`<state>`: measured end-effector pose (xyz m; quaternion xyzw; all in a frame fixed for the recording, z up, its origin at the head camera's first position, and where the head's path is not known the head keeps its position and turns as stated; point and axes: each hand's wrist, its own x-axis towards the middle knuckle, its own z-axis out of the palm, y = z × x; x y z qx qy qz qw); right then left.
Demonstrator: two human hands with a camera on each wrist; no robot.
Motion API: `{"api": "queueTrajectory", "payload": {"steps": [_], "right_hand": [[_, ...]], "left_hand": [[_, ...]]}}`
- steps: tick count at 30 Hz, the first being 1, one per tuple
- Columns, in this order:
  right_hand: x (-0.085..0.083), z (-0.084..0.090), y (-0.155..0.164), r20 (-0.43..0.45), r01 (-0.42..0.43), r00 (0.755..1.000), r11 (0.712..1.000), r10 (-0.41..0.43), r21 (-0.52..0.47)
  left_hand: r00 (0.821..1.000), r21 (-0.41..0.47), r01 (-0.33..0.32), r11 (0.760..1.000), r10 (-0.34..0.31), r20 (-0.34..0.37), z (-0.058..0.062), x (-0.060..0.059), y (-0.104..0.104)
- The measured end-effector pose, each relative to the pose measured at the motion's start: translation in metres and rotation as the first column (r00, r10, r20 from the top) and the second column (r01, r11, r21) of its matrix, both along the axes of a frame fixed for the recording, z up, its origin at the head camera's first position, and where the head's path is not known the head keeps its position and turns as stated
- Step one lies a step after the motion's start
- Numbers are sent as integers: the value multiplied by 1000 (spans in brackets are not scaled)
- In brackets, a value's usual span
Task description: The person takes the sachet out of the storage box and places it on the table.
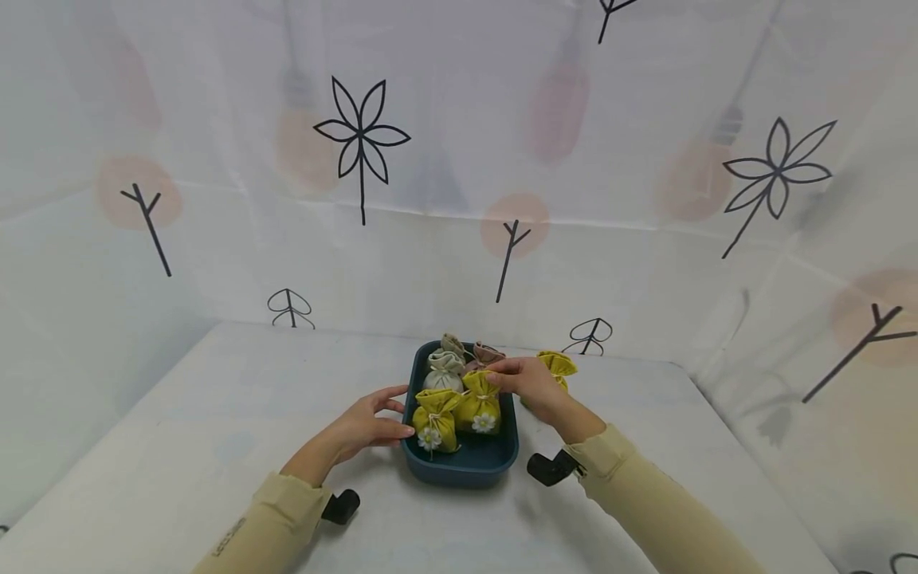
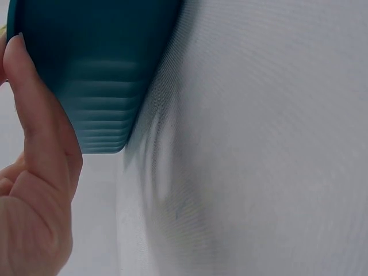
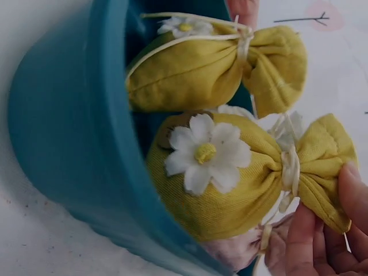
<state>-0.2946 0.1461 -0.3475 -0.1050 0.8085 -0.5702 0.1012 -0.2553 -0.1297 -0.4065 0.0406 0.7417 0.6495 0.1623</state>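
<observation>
A tray point(image 1: 459, 470) sits low at frame centre on the table point(image 1: 215, 414), pouches point(image 1: 459, 399) inside it; another pouch point(image 1: 558, 365) lies just right of it.

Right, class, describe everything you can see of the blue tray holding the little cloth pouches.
The blue tray is a deep, dark teal rectangle with rounded corners and smooth, plastic-looking walls that flare upward. It sits flat on the white table, near its middle. Inside stand two yellow pouches with daisy decorations, plus a cream pouch and a pinkish pouch behind. The left hand touches its left wall; the right hand pinches a yellow pouch's gathered top.
</observation>
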Motion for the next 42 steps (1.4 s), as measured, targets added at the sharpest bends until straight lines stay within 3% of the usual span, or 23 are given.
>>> {"api": "queueTrajectory", "payload": {"steps": [11, 22, 42], "right_hand": [[10, 8, -1, -10, 93, 996, 995, -93, -35], [20, 18, 6, -61, 109, 991, 989, -116, -104], [41, 35, 34, -98, 165, 980, 982, -174, -94]], "left_hand": [[1000, 9, 10, 1000, -10, -4, -1, -1, -1], [999, 26, 30, 999, -30, -12, -2, -2, -2], [1000, 9, 22, 1000, -22, -8, -1, -1, -1]]}}
